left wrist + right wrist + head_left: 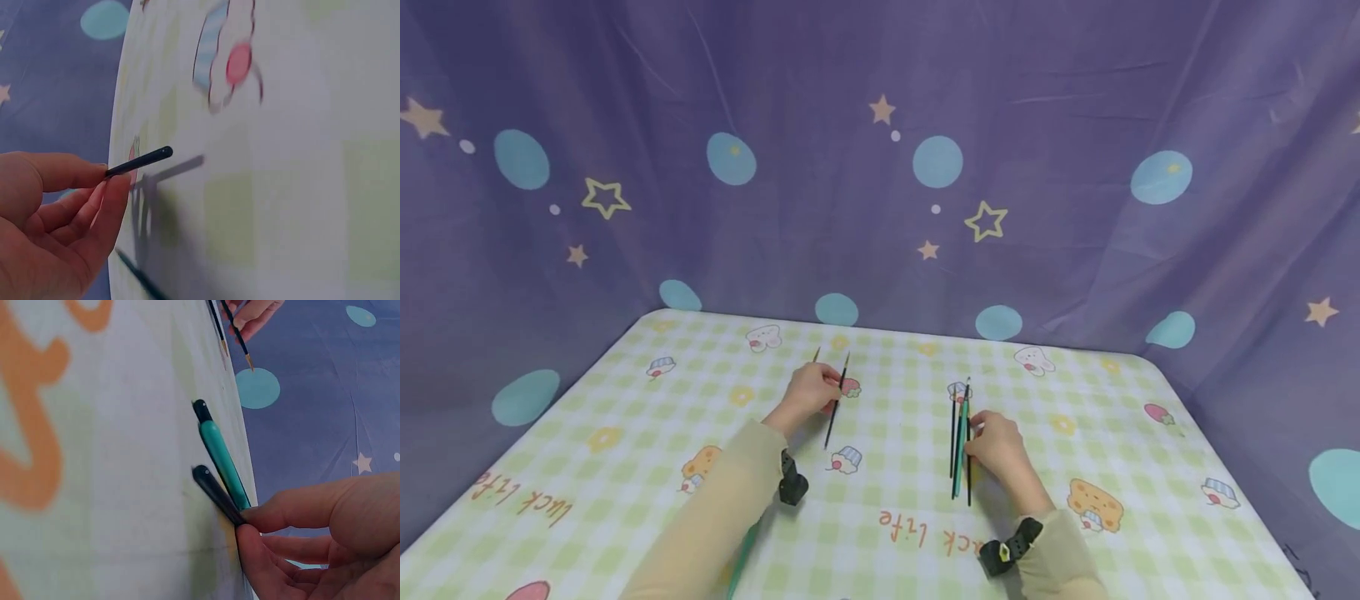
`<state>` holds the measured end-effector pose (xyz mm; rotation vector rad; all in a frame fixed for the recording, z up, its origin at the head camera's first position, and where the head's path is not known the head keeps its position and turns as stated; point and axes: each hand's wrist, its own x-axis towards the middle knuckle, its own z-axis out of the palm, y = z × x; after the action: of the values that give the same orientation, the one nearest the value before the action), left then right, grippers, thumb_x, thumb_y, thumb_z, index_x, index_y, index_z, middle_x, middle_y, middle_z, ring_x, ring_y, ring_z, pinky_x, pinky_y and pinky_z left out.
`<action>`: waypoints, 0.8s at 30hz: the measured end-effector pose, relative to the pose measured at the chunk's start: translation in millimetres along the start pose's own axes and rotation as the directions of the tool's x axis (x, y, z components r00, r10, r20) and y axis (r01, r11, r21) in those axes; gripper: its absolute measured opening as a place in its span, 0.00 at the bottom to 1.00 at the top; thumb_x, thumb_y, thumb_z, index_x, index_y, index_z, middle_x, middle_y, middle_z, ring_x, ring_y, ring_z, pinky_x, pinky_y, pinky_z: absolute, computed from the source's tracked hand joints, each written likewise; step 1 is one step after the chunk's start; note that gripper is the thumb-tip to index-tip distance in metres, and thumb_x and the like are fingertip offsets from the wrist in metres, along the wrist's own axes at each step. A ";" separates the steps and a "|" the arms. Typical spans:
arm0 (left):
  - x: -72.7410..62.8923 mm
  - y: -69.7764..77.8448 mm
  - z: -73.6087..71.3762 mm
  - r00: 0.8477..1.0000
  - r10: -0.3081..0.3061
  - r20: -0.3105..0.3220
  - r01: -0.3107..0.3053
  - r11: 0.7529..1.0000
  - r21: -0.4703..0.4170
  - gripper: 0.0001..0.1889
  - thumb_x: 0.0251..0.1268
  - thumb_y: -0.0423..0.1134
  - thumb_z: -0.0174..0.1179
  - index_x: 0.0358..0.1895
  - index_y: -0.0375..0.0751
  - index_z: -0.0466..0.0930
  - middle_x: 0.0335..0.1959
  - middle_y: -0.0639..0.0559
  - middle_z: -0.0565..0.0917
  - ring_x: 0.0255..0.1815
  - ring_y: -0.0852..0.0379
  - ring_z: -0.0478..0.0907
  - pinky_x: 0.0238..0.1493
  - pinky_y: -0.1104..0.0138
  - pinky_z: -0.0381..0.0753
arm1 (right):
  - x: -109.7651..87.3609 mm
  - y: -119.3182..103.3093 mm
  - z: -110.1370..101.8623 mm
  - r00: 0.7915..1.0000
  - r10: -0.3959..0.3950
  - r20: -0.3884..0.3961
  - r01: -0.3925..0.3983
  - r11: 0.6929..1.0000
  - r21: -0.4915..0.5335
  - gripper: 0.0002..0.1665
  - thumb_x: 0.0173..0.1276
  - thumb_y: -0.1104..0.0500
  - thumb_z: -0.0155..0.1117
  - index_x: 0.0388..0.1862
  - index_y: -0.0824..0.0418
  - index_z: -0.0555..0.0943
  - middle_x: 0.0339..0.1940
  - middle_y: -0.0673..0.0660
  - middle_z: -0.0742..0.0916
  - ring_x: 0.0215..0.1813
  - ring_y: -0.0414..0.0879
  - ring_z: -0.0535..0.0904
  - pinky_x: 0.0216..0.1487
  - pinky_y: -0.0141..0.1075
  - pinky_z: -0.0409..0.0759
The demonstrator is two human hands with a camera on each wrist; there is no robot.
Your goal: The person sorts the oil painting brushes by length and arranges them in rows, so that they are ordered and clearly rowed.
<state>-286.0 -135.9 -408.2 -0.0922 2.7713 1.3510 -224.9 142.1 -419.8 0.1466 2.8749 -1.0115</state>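
Observation:
My left hand (808, 390) pinches a thin black paintbrush (832, 425) between thumb and fingers, bristles pointing away from me. In the left wrist view, the brush's rounded black handle end (144, 160) sticks out past the fingertips, its shadow on the cloth. Another brush tip (816, 354) shows just beyond this hand, the rest hidden behind it. At right, my right hand (997, 446) pinches a black paintbrush (215, 492) between thumb and finger. Close beside that brush lie a teal-handled paintbrush (222, 453) and several dark ones, including a thin black brush (952, 442).
A teal handle (742, 560) lies on the cloth, partly under the left sleeve. The table wears a green-checked cloth (902, 467) with printed cartoons. Behind its far edge hangs a purple curtain (850, 208) with stars and blue ovals.

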 end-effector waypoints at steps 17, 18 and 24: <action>13.6 -15.6 -22.7 0.993 0.025 -0.111 0.001 0.973 0.229 0.16 0.50 0.27 0.56 0.45 0.31 0.80 0.35 0.41 0.83 0.15 0.61 0.73 0.26 0.69 0.75 | 2.0 -0.6 2.4 1.000 0.023 0.011 -0.023 0.998 0.055 0.22 0.49 0.69 0.64 0.47 0.71 0.76 0.30 0.58 0.83 0.21 0.40 0.77 0.22 0.31 0.76; 14.2 -15.3 -22.6 0.993 0.020 -0.112 0.006 0.972 0.234 0.16 0.50 0.27 0.56 0.45 0.31 0.80 0.36 0.40 0.83 0.15 0.61 0.73 0.26 0.69 0.75 | 1.9 -0.6 2.0 1.000 0.023 0.011 -0.023 0.998 0.062 0.22 0.49 0.69 0.64 0.47 0.71 0.76 0.30 0.58 0.83 0.21 0.40 0.77 0.22 0.31 0.77; 17.3 -12.4 -22.9 0.993 0.033 -0.113 -0.001 0.961 0.277 0.15 0.51 0.27 0.56 0.45 0.31 0.80 0.41 0.39 0.83 0.23 0.56 0.77 0.25 0.69 0.75 | 1.4 1.1 1.0 1.000 0.005 0.000 -0.005 0.997 0.077 0.22 0.49 0.69 0.65 0.46 0.72 0.76 0.30 0.59 0.82 0.21 0.41 0.77 0.23 0.32 0.77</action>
<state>-302.9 -162.1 -405.2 -0.1385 3.0333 0.9754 -226.1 142.4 -421.4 0.1590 2.8348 -1.1223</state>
